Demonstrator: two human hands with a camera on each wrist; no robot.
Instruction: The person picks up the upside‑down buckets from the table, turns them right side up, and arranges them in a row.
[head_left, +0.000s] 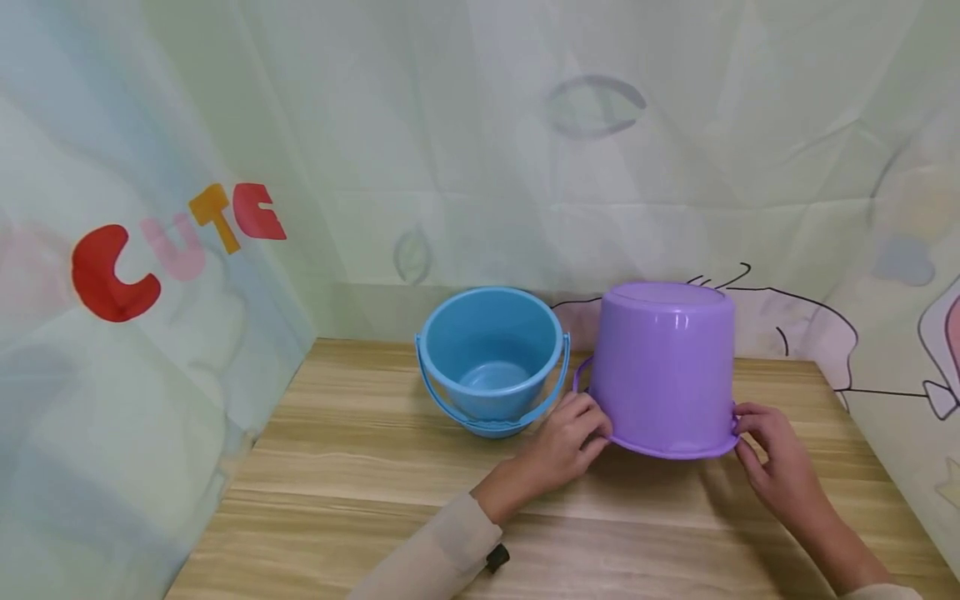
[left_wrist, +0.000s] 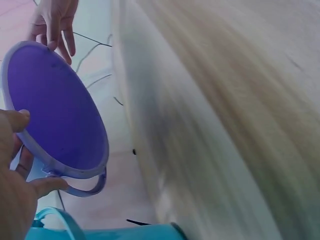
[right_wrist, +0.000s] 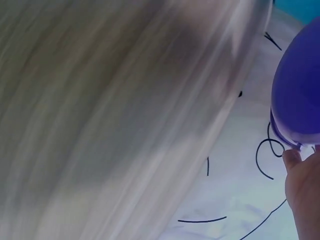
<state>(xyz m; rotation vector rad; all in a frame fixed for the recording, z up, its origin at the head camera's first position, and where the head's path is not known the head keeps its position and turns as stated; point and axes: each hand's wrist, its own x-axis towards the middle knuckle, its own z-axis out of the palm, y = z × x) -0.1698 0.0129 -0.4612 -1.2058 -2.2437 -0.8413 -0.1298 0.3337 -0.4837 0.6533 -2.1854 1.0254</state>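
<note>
A purple bucket point(head_left: 666, 375) is held upside down above the table, its closed base up and its mouth facing down. My left hand point(head_left: 568, 437) pinches the rim at its left side, beside the hanging handle point(left_wrist: 90, 189). On the opposite side, my right hand point(head_left: 776, 462) grips the rim near the handle's other end. From below, the left wrist view shows the bucket's hollow inside point(left_wrist: 57, 110) with nothing in it. Left of it a light blue bucket point(head_left: 491, 367) stands upright on the table, its handle point(head_left: 498, 423) lowered over the front.
The wood-grain table point(head_left: 360, 467) ends at a printed cloth backdrop point(head_left: 465, 142) behind and at both sides. Red, pink and orange letters point(head_left: 116, 275) mark the left cloth. A small dark object point(head_left: 497, 557) shows beside the left sleeve point(head_left: 442, 546).
</note>
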